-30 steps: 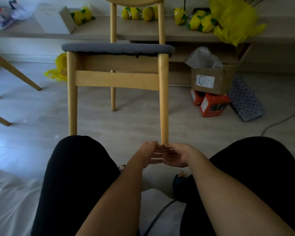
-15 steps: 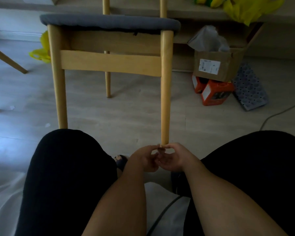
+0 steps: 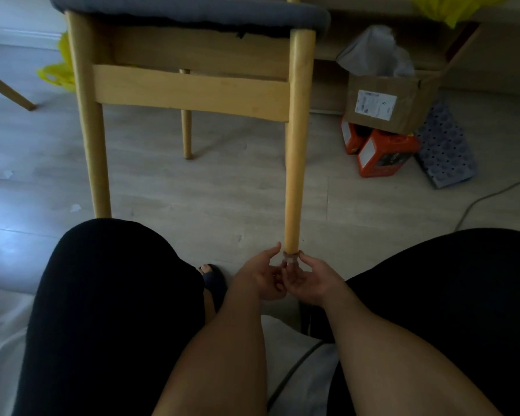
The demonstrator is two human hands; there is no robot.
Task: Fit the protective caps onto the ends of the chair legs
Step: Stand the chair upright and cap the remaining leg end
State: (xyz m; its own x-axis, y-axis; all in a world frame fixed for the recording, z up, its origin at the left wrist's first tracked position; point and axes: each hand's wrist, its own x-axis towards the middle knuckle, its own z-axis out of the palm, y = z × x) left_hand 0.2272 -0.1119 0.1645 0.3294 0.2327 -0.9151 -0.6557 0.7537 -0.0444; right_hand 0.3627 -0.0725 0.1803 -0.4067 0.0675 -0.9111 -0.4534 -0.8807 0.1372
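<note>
Clear protective cap sits at the tip of the near chair leg, pinched between the fingers of the left hand and right hand. Judged light, soft and stretchy, possibly slippery; best held at its rim while pushing along the stiff wooden leg.

Cap sits at the chair leg tip; hands flank it, cardboard box right of the leg.

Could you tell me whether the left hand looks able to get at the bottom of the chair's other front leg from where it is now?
Probably not directly: the left hand is at the cap, and the other front leg drops behind the black-clad left knee, hiding its end.
</note>
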